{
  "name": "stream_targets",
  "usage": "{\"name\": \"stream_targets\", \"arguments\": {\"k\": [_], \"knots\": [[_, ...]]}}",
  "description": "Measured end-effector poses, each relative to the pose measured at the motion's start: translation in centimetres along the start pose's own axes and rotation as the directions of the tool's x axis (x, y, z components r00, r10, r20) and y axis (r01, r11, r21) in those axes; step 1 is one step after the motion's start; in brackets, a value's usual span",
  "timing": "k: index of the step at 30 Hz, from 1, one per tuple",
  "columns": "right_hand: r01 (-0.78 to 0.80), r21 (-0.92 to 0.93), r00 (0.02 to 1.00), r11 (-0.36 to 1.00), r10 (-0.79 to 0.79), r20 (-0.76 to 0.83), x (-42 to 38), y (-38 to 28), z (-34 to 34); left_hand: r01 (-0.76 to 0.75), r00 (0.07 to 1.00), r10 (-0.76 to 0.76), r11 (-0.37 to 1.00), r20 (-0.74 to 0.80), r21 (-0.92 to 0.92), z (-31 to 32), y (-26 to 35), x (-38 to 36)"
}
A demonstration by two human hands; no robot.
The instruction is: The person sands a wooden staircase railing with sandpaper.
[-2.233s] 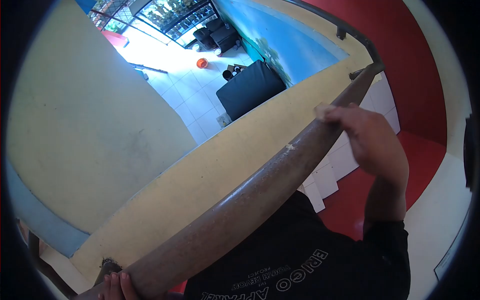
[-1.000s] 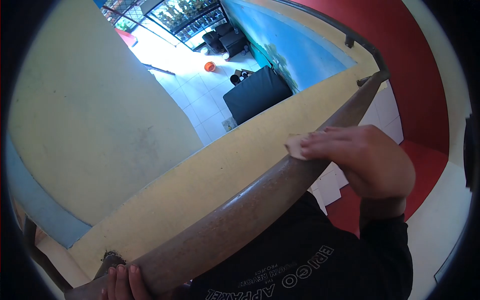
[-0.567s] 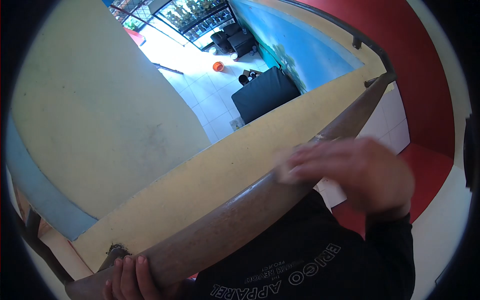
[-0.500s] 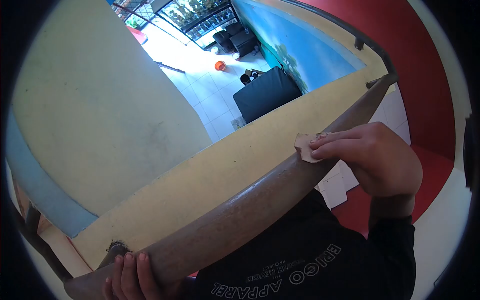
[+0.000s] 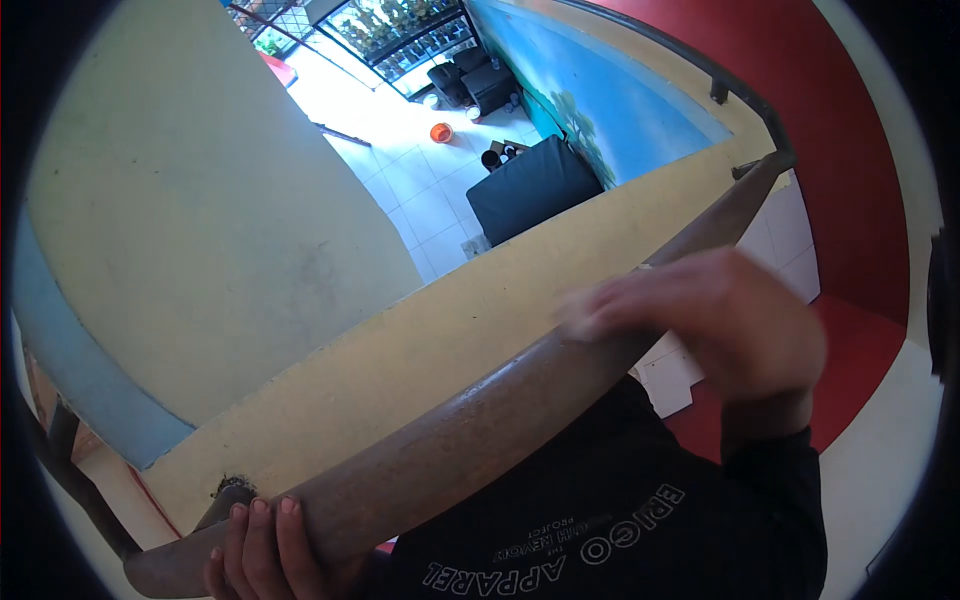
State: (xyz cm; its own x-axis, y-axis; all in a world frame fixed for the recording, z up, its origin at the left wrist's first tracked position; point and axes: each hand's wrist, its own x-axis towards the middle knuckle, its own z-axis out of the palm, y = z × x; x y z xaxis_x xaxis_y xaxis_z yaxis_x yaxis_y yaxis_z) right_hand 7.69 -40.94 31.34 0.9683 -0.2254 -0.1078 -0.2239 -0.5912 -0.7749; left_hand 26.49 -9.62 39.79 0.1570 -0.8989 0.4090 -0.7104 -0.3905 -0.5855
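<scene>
A long brown handrail (image 5: 450,440) runs diagonally from the lower left to the upper right. My right hand (image 5: 710,315) lies over the top of the rail, right of centre, smeared by motion. Its fingers press on a pale piece of sandpaper, now blurred and mostly hidden under them. At the lower left, my left hand (image 5: 265,550) is wrapped round the rail, fingertips showing on its upper side, close to a wall bracket (image 5: 233,492).
Beyond the rail is a yellow wall ledge (image 5: 400,350). On the tiled floor below are a dark green padded box (image 5: 540,190), an orange bucket (image 5: 441,133) and black chairs (image 5: 488,82). A blue painted wall (image 5: 620,95) stands at the upper right.
My right hand has slid down and left along the rail with the pale piece, which is now much less visible. My left hand has stayed in nearly the same place.
</scene>
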Motion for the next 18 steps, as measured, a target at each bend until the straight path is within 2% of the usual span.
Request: {"name": "stream_targets", "arguments": {"k": [2,3,4,6,7,8,10,11,12,14,15,18], "knots": [[-0.352,-0.123,0.924,0.928,0.365,0.114,-0.8,2.7,-2.2,-0.106,0.986,0.105,0.994,-0.131,-0.001,1.0,-1.1,1.0],[-0.391,-0.186,0.912,0.902,0.406,0.053,-0.8,2.4,-1.7,-0.157,0.969,0.154,0.988,-0.194,0.001,1.4,-1.3,1.3],[-0.246,-0.156,0.969,0.957,0.248,-0.007,-0.5,1.1,-0.8,-0.111,0.988,0.110,0.994,-0.110,-0.001,1.1,-1.1,0.7],[0.060,-0.113,0.987,0.992,-0.075,-0.139,0.4,-1.5,1.4,-0.033,0.997,0.033,0.999,0.063,0.005,-0.1,-0.7,-0.3],[0.061,-0.088,0.990,0.994,-0.072,-0.123,0.4,-1.0,1.1,-0.022,0.999,0.022,1.000,0.029,-0.003,0.0,-0.5,-0.3],[-0.106,-0.093,0.993,0.990,0.101,-0.062,0.2,0.4,0.2,-0.007,1.000,0.007,1.000,-0.007,-0.007,0.1,0.0,-0.3],[-0.422,-0.143,0.900,0.895,0.432,0.053,-0.6,3.4,-2.3,-0.030,0.993,0.027,0.999,-0.111,-0.020,0.9,-0.2,0.6],[-0.510,-0.254,0.856,0.822,0.513,-0.059,-0.9,4.3,-2.1,-0.065,0.982,0.059,0.997,-0.180,-0.028,1.6,-0.9,0.9],[-0.364,-0.216,0.931,0.906,0.355,-0.080,-1.0,4.0,-1.6,-0.104,0.965,0.091,0.994,-0.245,-0.041,2.1,-1.1,1.0],[-0.041,-0.142,0.991,0.989,0.022,-0.134,-1.4,2.1,0.0,-0.048,0.966,0.038,0.998,-0.257,-0.031,2.2,-0.3,1.2],[0.017,-0.088,0.994,0.996,-0.027,-0.110,-1.4,1.2,0.0,-0.023,0.965,0.017,1.000,-0.262,-0.021,2.2,-0.2,1.4],[-0.365,-0.172,0.930,0.915,0.352,-0.103,-2.0,4.3,-1.4,-0.086,0.964,0.075,0.996,-0.256,-0.034,2.0,-0.8,1.4]]}}
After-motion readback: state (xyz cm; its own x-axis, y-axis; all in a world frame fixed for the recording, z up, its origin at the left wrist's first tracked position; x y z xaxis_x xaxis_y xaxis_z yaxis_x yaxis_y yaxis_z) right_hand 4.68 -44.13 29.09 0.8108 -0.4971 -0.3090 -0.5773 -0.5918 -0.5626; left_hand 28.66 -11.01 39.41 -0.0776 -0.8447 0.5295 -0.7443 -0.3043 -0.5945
